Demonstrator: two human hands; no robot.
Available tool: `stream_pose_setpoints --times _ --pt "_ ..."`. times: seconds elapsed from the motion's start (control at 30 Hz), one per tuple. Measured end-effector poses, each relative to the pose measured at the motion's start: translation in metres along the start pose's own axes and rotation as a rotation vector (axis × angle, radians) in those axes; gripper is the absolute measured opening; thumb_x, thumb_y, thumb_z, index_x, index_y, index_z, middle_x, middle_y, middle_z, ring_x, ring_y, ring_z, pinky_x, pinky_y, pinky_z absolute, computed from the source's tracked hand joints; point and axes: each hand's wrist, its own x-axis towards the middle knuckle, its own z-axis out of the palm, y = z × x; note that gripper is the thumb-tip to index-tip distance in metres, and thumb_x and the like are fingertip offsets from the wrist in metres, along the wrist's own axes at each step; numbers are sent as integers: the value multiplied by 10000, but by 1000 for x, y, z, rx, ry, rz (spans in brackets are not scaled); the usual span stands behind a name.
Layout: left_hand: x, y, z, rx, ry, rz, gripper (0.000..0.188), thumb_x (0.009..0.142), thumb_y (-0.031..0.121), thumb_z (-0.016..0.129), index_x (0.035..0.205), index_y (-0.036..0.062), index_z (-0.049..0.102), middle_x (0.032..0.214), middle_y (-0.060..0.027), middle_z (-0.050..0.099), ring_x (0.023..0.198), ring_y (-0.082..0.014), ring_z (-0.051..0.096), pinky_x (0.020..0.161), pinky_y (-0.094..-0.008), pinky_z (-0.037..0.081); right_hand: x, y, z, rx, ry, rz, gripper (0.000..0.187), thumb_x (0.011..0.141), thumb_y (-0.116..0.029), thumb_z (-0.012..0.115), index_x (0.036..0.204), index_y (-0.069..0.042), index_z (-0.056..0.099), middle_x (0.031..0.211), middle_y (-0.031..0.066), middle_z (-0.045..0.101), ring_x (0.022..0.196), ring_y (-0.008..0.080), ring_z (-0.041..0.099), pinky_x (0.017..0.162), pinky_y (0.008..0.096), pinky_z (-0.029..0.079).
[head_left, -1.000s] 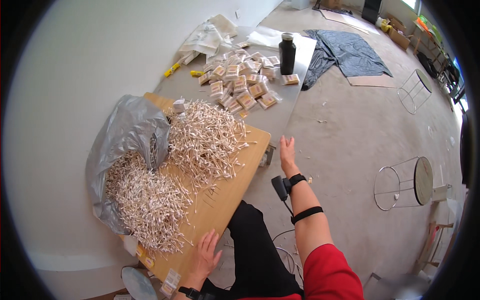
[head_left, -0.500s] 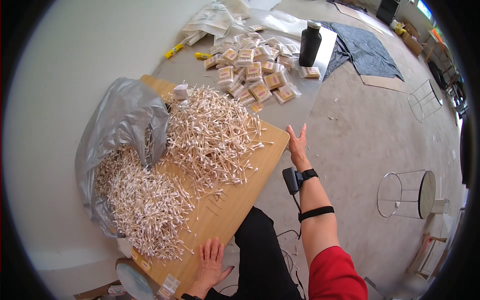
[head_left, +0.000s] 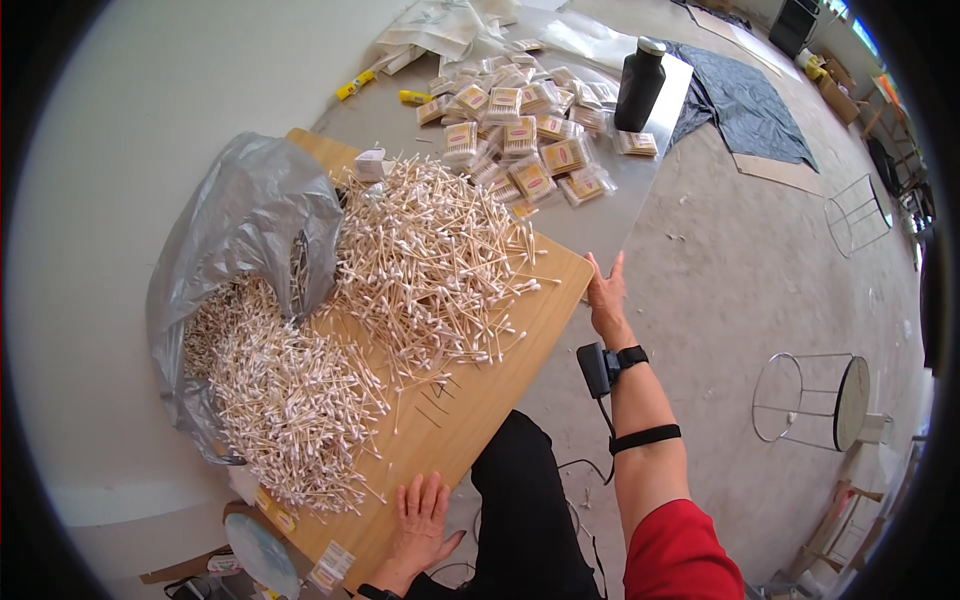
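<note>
Wooden tabletop [head_left: 480, 392] under cotton swabs [head_left: 430, 265]

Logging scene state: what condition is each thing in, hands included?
left hand: open, palm down on wooden tabletop
right hand: open, at tabletop corner
cotton swabs: loose, heaped
gray plastic bag: open, swabs inside
small packets: filled, piled; sealing unclear
black bottle: upright, capped
near stool: upright
dark sheet: spread out, wrinkled

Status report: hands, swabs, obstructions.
Left hand open on wooden board. Right hand open at board's corner. Cotton swabs in two heaps; grey bag partly around one.
</note>
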Motion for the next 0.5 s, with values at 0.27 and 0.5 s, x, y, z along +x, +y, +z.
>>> stream_pose_setpoints --times 0.27,0.5 --pt "1 -3 3 26 28 36 1109 721 431 804 1530 19 167 1618 -224 116 1487 -468 74 1186 -621 48 -4 9 0 22 -17 -41 1020 879 -461 716 1565 11 127 1529 285 360 1429 331 355 1141 375 312" --pt "4 1 -2 24 36 40 1082 734 400 799 1523 2 175 1612 -240 113 1479 -482 81 1185 -624 53 -2 -4 -12 -31 -2 -57 897 894 -424 695 1527 23 245 1424 256 487 1300 346 489 1051 394 408"
